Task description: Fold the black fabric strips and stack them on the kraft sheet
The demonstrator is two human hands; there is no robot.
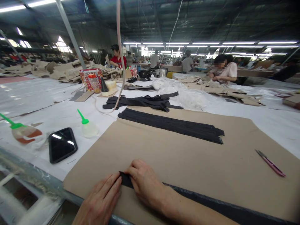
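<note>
A long black fabric strip (pixel 199 198) lies across the near part of a large beige sheet (pixel 178 165), running toward the lower right corner. My left hand (pixel 100 197) has its fingers pressed together, with the tips on the strip's left end. Close beside it, my right hand (pixel 145 184) is curled with fingertips gripping the same strip a short way along. My right forearm covers the middle of the strip. Farther back on the sheet rests a flat bundle of black strips (pixel 171 123). Pink-handled thread snips (pixel 270 164) lie at the right.
Left of the sheet are a dark phone (pixel 62 144), a green-tipped squeeze bottle (pixel 88 128) and another bottle with orange liquid (pixel 25 134). A pale cable (pixel 119 47) hangs down behind. Loose black strips (pixel 142 102) and clear plastic (pixel 185 93) lie farther back. People (pixel 223 68) sit beyond.
</note>
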